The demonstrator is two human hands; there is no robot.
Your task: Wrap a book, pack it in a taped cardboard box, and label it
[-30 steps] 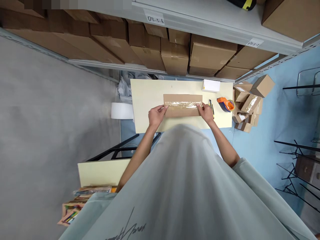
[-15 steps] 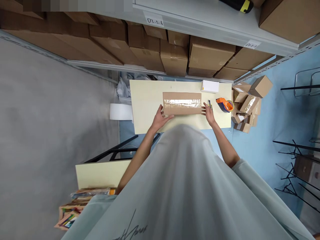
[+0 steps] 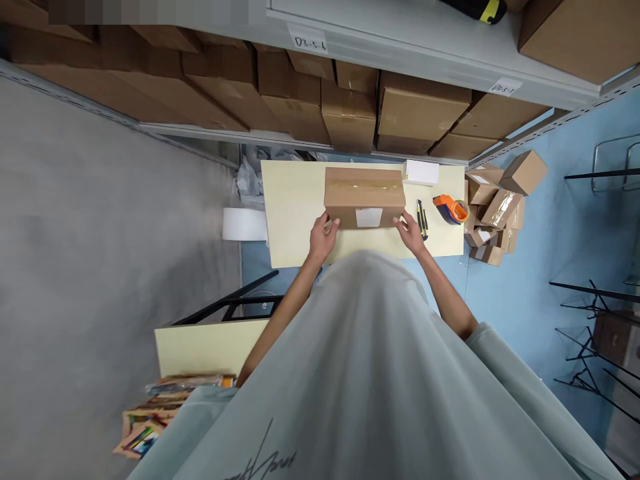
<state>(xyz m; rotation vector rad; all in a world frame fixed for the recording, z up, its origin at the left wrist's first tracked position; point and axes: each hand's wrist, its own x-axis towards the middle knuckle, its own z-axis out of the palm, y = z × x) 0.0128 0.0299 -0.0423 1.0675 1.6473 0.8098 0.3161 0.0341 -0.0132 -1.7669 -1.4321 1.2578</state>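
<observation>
A long brown cardboard box (image 3: 364,193) stands on the pale yellow table (image 3: 293,213), tipped up so its taped side faces away and a side with a white label faces me. My left hand (image 3: 323,238) grips the box's lower left corner. My right hand (image 3: 411,233) holds its lower right corner, fingers curled against the end.
An orange tape dispenser (image 3: 451,208), a utility knife (image 3: 423,219) and a small white box (image 3: 421,172) lie right of the box. Taped parcels (image 3: 495,203) are piled on the blue floor. Shelves of cartons (image 3: 350,107) stand behind the table. A white roll (image 3: 243,223) sits to the left.
The box lay flat with its taped seam facing up; both hands have since rolled it away from me, so the labelled side now faces me.
</observation>
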